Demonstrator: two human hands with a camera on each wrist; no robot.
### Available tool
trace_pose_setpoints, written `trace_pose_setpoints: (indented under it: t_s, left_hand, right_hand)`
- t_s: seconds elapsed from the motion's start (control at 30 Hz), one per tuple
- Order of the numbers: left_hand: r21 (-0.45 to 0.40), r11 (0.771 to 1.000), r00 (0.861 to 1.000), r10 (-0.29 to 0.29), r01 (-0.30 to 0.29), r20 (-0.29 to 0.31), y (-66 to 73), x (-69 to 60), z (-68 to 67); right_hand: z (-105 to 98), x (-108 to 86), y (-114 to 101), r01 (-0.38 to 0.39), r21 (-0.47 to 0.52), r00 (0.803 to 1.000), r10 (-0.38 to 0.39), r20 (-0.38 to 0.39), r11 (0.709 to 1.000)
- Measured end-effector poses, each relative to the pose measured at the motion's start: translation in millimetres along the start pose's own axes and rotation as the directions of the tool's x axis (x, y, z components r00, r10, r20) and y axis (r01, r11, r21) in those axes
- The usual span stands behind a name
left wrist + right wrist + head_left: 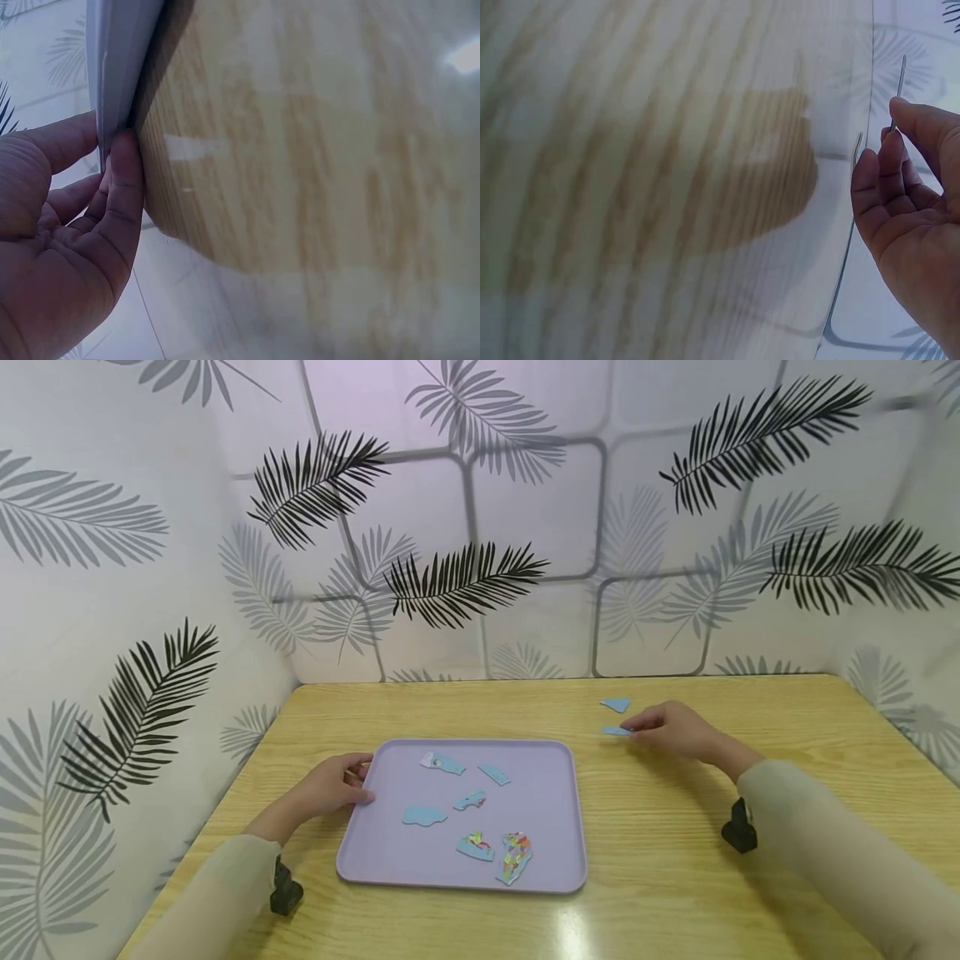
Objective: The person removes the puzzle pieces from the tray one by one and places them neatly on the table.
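The two hands are well apart. The left hand (330, 787) grips the left edge of the tray (386, 860), with the thumb on one side of the rim and the fingers on the other. The tray is light purple, rectangular with rounded corners, and lies flat on the worktop (675, 877), which has a yellow wood grain. The right hand (672, 732) pinches the held piece (616, 731), a thin, light blue part, between thumb and fingers. The held piece is to the right of the tray, beyond its far right corner; in the right wrist view it appears raised from the worktop. The triangular piece (617, 704), also light blue, lies just behind it on the worktop. The tray carries six pieces, set apart from one another: at the far side, the white-ended piece (443, 763) and the narrow piece (494, 773); at the middle, the centre piece (470, 800) with a reddish mark; to its left, the wavy piece (424, 815); at the near right, the short multicoloured piece (476, 847) and the long multicoloured piece (514, 857), side by side.
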State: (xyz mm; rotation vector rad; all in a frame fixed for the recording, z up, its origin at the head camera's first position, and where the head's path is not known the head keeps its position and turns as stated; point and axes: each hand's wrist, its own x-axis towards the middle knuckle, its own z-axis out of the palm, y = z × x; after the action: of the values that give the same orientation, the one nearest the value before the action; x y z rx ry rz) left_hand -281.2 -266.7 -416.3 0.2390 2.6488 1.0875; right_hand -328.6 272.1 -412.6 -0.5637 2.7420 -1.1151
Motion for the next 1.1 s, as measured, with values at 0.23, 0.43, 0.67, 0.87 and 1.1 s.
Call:
trace_pose_setpoints:
  t_s: [0.23, 0.43, 0.67, 0.87, 1.1]
  left_hand:
    - [-0.004, 1.000, 1.000, 0.001, -0.001, -0.007, 0.2, 0.3, 0.1]
    - [0.004, 1.000, 1.000, 0.002, -0.002, -0.009, 1.3, -1.0, 0.6]
    - [-0.014, 1.000, 1.000, 0.000, 0.000, -0.003, -0.3, -0.6, 1.3]
    - [-0.009, 1.000, 1.000, -0.003, 0.003, -0.001, -1.9, 0.3, 1.9]
    - [-0.010, 1.000, 1.000, 0.003, -0.003, -0.001, -0.7, -0.9, 1.0]
  right_hand:
    - [-8, 5.6, 9, -0.007, -0.003, 1.000, 0.007, -0.022, 1.000]
    - [-12, 13.3, 12, -0.020, -0.015, 1.000, 0.019, -0.017, 1.000]
    - [-14, 20.3, 14, -0.027, -0.021, 0.999, 0.026, -0.032, 0.999]
    - [-12, 23.2, 15, -0.039, -0.041, 0.998, 0.038, -0.040, 0.998]
    - [-12, 28.3, 15, -0.043, -0.053, 0.998, 0.041, -0.039, 0.998]
